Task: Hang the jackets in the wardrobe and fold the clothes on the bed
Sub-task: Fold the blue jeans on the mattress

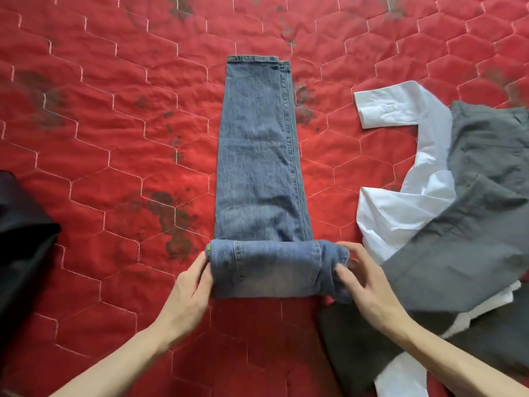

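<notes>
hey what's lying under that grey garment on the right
A white shirt lies under the grey garment, one cuffed sleeve sticking out onto the red quilt. The shirt's body is mostly covered, so anything else beneath is hidden.

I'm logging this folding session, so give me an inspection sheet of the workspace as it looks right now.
Surface: red quilted bedspread with dark blotches.
Job's things: jeans lying lengthwise, near end rolled; white shirt under grey garment, unfolded.
Clutter: black cloth at left edge.
Grips: left hand and right hand hold the roll's ends.
Cables: nothing seen.
Surroundings: nothing seen beyond the bed.
</notes>
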Demonstrator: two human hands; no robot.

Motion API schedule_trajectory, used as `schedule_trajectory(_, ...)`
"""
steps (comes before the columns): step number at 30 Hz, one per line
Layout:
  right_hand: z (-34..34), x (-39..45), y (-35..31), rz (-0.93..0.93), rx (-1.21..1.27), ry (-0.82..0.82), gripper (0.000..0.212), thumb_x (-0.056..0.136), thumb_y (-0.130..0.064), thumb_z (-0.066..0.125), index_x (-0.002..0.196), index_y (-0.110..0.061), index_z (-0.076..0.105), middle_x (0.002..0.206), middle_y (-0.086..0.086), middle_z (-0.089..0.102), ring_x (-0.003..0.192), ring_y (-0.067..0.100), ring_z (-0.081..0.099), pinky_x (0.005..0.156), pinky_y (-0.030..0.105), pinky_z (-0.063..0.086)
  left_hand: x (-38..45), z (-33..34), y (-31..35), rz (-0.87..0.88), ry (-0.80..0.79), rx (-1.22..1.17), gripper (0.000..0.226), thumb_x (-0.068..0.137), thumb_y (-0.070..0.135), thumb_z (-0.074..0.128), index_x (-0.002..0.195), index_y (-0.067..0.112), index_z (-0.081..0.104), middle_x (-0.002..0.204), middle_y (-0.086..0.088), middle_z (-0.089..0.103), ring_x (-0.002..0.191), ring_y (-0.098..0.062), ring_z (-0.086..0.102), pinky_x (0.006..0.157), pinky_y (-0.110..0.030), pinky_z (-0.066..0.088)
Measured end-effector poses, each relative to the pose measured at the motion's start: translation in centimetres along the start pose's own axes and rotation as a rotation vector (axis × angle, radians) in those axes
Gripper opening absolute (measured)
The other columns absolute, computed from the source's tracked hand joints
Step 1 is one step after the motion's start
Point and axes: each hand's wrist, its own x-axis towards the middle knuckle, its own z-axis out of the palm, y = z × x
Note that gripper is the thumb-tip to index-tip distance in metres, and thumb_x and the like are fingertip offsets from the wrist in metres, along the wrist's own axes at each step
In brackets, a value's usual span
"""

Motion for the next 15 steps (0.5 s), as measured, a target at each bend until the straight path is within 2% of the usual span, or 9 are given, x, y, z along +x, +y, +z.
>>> schedule_trajectory(2, 1.2, 1.4, -0.5, 0.015, 0.028, 0.064, 0.027, 0.098, -0.031, 0.058, 0.124, -0.024, 0.063, 0.107, -0.011, 0.075, 0.103, 0.008, 0.071, 0.091, 0.027, 0.055, 0.5, 1.1, -0.8, -0.103, 0.076, -0.117, 0.050, 0.105, 0.048, 0.029, 0.143, 0.032, 0.056, 0.139, 0.027, 0.063, 0.135, 0.009, 0.051, 0.114, -0.015, 0.037)
schedule_trajectory(4, 2.3, 2.8, -0.9, -0.008, -0.007, 0.071, 0.028, 0.099, -0.034, 0.063, 0.126, -0.025, 0.063, 0.112, -0.017, 0.073, 0.108, 0.000, 0.067, 0.093, 0.016, 0.048, 0.8, 1.5, -1.4, -0.240, 0.122, -0.205, 0.069, 0.100, 0.063, 0.025, 0.143, 0.020, 0.059, 0.148, 0.008, 0.059, 0.139, 0.006, 0.047, 0.120, -0.016, 0.030)
schedule_trajectory(6, 3.3, 4.4, -0.6, -0.011, -0.036, 0.097, 0.028, 0.099, -0.039, 0.066, 0.124, -0.027, 0.062, 0.109, -0.019, 0.072, 0.104, -0.002, 0.067, 0.091, 0.013, 0.046, 1.1, 1.8, -1.9, -0.304, 0.129, -0.314, 0.085, 0.091, 0.083, 0.025, 0.139, 0.023, 0.062, 0.147, 0.006, 0.060, 0.139, 0.005, 0.048, 0.121, -0.018, 0.029)
schedule_trajectory(8, 4.1, 6.2, 0.0, 0.005, -0.050, 0.164, 0.024, 0.098, -0.040, 0.064, 0.120, -0.029, 0.061, 0.098, -0.016, 0.072, 0.092, 0.001, 0.067, 0.085, 0.016, 0.048, 1.2, 2.1, -1.7, -0.296, 0.118, -0.314, 0.090, 0.086, 0.090, 0.031, 0.142, 0.026, 0.059, 0.145, 0.011, 0.061, 0.139, 0.004, 0.049, 0.120, -0.023, 0.032)
schedule_trajectory(11, 5.2, 8.4, 0.5, 0.034, -0.066, 0.260, 0.014, 0.103, -0.037, 0.061, 0.111, -0.025, 0.062, 0.080, -0.002, 0.068, 0.073, 0.013, 0.063, 0.073, 0.024, 0.048, 2.0, 2.5, -1.4, -0.284, 0.129, -0.108, 0.081, 0.084, 0.077, 0.057, 0.144, 0.025, 0.050, 0.138, 0.014, 0.062, 0.131, 0.000, 0.056, 0.113, -0.026, 0.041)
schedule_trajectory(13, 5.9, 9.3, 1.1, 0.063, -0.105, 0.306, 0.014, 0.105, -0.037, 0.058, 0.101, -0.024, 0.059, 0.068, -0.004, 0.063, 0.062, 0.007, 0.057, 0.064, 0.024, 0.043, 2.8, 2.9, -1.7, -0.294, 0.173, -0.021, 0.057, 0.090, 0.062, 0.069, 0.126, 0.021, 0.053, 0.122, 0.008, 0.068, 0.118, -0.010, 0.064, 0.102, -0.034, 0.048)
schedule_trajectory(15, 6.7, 10.2, 1.9, 0.107, -0.160, 0.337, 0.022, 0.105, -0.042, 0.054, 0.095, -0.023, 0.056, 0.061, -0.006, 0.059, 0.058, 0.009, 0.056, 0.063, 0.034, 0.041, 3.7, 3.1, -1.6, -0.277, 0.219, 0.003, 0.042, 0.093, 0.059, 0.065, 0.106, 0.022, 0.050, 0.103, 0.008, 0.070, 0.101, -0.014, 0.068, 0.090, -0.040, 0.051)
